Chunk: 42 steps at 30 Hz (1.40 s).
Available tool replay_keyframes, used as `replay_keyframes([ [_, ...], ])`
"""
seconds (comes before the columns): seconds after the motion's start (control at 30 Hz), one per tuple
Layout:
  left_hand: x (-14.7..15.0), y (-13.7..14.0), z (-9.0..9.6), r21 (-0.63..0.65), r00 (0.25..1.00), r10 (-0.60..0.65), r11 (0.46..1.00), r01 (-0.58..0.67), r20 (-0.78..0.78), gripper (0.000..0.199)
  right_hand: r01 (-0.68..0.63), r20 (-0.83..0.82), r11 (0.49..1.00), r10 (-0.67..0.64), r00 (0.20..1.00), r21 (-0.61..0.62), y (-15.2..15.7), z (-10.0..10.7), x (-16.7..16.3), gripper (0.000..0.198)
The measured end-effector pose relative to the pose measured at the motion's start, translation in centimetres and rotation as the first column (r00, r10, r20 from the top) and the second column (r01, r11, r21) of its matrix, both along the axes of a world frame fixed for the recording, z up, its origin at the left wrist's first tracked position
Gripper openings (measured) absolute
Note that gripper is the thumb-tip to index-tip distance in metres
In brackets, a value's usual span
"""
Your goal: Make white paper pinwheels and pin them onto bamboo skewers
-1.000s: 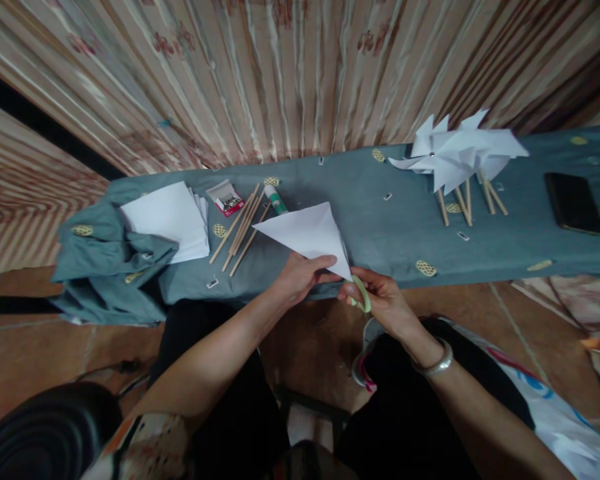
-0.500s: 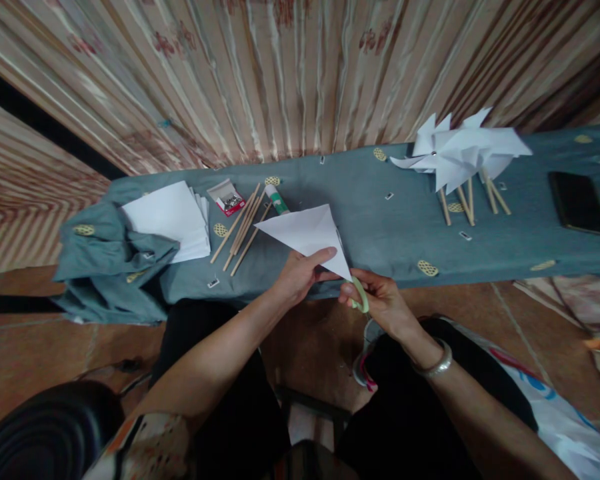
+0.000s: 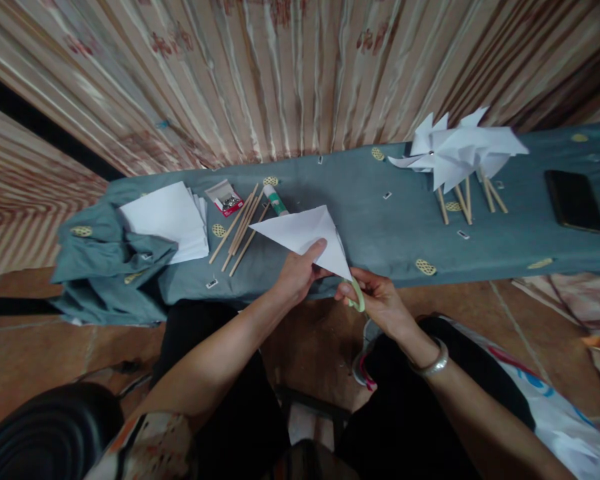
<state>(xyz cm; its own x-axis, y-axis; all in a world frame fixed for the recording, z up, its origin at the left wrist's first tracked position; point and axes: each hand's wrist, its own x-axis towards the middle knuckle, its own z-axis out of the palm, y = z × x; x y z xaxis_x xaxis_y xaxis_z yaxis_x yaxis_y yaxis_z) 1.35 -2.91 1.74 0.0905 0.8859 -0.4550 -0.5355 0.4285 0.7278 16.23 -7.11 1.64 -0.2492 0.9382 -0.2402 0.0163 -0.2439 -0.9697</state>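
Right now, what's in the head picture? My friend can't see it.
The person's left hand holds a white paper triangle, while the right hand grips what looks like light-green scissors by its lower tip. On the grey-blue cloth, wooden sticks, a small open box and stacked paper lie to the left; paper pinwheels lie to the right.

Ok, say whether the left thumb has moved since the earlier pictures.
Yes: on the left hand, the thumb has shifted up-left, nearer the green-and-white cylindrical glue stick.

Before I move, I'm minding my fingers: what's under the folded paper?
Your left hand has fingers beneath the paper, partly showing, partly covered. Whatever joins the green handle in your right hand is hidden.
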Motion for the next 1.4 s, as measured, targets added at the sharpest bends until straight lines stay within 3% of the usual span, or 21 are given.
replay_keyframes([
  [0.23, -0.1, 0.0, 0.1, -0.006, 0.999, -0.011, 1.0, 0.011, -0.032, 0.034, -0.026, 0.002, 1.0, 0.026, 1.0, 0.014, -0.1, 0.3, 0.2, 0.041],
  [0.57, 0.2, -0.4, -0.2, 0.01, 0.998, -0.035, 0.999, 0.036, -0.054, 0.03, 0.026, -0.129, 0.997, -0.035, 0.991, -0.074, 0.1, -0.1, 0.3, 0.038],
  [0.83, 0.0, -0.3, -0.3, 0.021, 0.996, -0.046, 0.999, 0.047, -0.077, 0.032, -0.034, -0.14, 0.988, 0.012, 0.99, -0.153, 0.2, -0.3, 0.8, 0.036],
  [1.4, 0.3, -0.7, -0.9, 0.083, 0.991, -0.053, 0.995, 0.064, -0.123, 0.037, -0.023, -0.054, 1.0, 0.021, 0.998, -0.022, 0.2, -0.6, 0.5, 0.036],
])
